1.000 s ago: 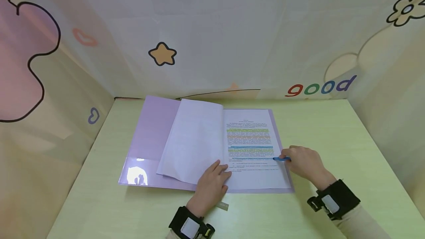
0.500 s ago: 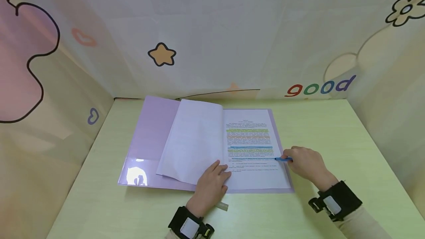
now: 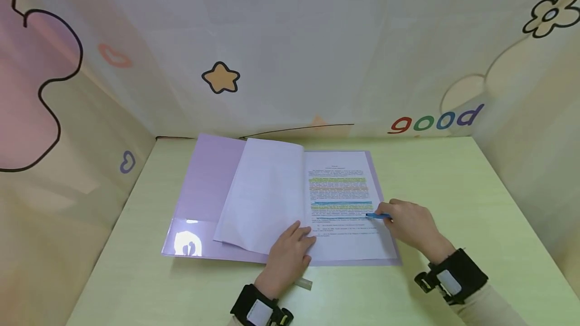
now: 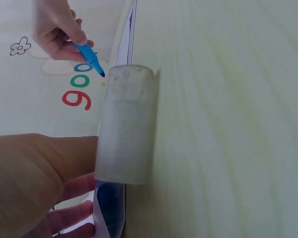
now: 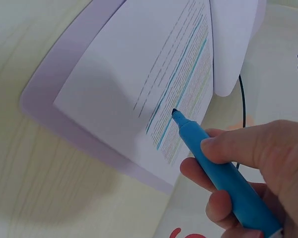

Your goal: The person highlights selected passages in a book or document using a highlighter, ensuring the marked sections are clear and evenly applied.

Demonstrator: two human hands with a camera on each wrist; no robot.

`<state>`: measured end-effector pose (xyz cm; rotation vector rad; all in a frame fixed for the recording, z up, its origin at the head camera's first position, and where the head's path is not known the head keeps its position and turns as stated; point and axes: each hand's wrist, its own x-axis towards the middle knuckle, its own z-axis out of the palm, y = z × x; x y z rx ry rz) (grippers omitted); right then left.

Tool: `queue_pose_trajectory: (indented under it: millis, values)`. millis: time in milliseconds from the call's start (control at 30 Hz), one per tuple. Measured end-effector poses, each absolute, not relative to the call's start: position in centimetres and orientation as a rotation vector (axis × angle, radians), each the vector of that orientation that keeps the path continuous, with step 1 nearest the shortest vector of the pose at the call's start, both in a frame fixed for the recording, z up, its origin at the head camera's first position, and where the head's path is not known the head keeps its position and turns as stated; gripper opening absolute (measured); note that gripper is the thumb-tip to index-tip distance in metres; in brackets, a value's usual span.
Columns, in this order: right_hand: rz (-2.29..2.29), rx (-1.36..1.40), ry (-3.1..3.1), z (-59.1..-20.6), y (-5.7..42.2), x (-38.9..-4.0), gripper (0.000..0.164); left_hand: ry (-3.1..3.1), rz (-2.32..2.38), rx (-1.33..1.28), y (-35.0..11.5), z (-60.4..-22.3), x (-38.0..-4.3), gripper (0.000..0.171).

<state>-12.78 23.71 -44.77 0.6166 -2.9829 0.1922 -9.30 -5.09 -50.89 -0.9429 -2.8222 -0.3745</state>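
A purple folder point(image 3: 217, 180) lies spread on the table point(image 3: 453, 190), its left cover bare along the outer part. A turned sheet point(image 3: 267, 190) spans from that cover to the folder's middle, and a printed page point(image 3: 349, 248) lies on its right half, with green, orange and blue bands across the text. The left hand point(image 3: 287, 253) rests at the folder's near edge, by the middle, its fingers loosely spread on the paper and gripping nothing. The right hand point(image 3: 410, 223), over the folder's right edge, pinches a blue marker point(image 5: 221, 176) between thumb and fingers; the dark tip points at the text on the folder's right half, though whether it touches I cannot tell. A small grey strip point(image 3: 304, 283) lies on the table just near of the folder, beside the left hand. Both wrists wear black bands point(image 3: 462, 275). Beyond the folder hangs a cloth point(image 3: 290, 64) printed with a star point(image 3: 220, 77) and "good".
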Motion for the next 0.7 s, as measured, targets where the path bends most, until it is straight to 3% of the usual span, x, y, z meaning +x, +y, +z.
queue_pose_trajectory:
  millis: [700]
  values:
    - [0.22, 0.788, -2.849, -46.0, 19.1, -13.6, 0.014, -2.799, -0.369, -0.961, -5.2, -50.8, -9.3, 0.037]
